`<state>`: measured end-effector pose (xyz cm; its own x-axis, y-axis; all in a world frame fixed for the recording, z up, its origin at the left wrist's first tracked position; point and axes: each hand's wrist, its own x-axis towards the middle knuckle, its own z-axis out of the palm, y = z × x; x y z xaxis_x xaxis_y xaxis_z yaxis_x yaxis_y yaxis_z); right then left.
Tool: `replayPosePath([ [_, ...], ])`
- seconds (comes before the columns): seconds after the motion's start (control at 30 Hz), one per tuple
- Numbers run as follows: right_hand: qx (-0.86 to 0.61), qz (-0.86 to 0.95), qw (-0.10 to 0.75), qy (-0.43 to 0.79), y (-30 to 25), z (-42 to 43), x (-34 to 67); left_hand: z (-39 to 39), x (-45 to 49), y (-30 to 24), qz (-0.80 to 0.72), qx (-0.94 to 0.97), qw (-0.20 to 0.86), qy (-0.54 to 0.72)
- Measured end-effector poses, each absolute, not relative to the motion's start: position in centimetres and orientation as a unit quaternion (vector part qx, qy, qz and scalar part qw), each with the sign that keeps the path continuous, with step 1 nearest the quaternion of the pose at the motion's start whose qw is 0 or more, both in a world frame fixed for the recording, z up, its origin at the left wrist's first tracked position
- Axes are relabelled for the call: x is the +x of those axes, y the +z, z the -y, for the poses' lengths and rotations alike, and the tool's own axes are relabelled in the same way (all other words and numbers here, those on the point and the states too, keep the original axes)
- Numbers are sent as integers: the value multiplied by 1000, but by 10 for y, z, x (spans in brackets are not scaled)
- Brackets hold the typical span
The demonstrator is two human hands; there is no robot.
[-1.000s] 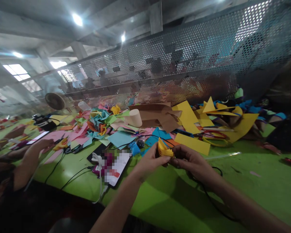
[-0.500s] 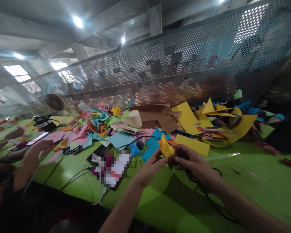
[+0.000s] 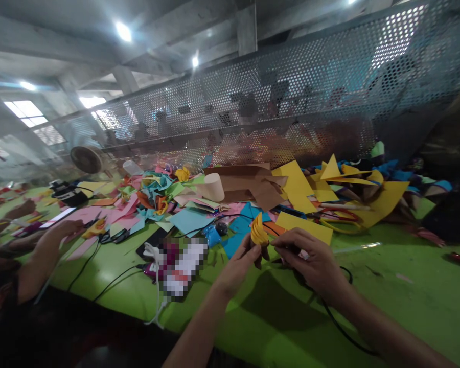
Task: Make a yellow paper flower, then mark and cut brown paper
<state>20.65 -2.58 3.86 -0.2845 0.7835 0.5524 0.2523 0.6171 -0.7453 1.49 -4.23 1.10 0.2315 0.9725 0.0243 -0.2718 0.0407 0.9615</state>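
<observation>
Grips a small yellow ridged paper piece [image 3: 259, 233] in the left hand [image 3: 240, 263], above the glossy green worktop [image 3: 398, 301]. Curls the right hand [image 3: 312, 255] just beside it; cannot tell whether grasping anything there. Beyond the right hand, shows a flat yellow rectangular paper sheet [image 3: 310, 228]; farther back, a white cylindrical tube [image 3: 213, 187] amid loose coloured paper [image 3: 191, 221].

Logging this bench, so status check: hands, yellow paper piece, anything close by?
Left hand pinching pleated yellow paper. Right hand beside it, fingers bunched, any hold unclear. Yellow sheet lying just beyond right hand.
</observation>
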Motion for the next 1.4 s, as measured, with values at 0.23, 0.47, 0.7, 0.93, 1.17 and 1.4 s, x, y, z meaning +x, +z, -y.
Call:
replayPosePath([
  [0.23,-313,821,444,173,31,26,204,41,15,8,-370,478,627,492],
  [0.47,-314,856,382,151,32,25,204,39,17,16,-419,451,608,501],
  [0.7,-325,866,345,161,30,23,205,37,22,27,-443,417,613,504],
  [0.93,-322,856,346,207,36,26,204,32,18,13,-435,419,612,511],
  [1.17,-425,795,370,225,50,11,232,28,14,5,-463,399,609,505],
  [1.4,-600,750,209,182,33,18,293,29,4,3,-432,429,595,524],
])
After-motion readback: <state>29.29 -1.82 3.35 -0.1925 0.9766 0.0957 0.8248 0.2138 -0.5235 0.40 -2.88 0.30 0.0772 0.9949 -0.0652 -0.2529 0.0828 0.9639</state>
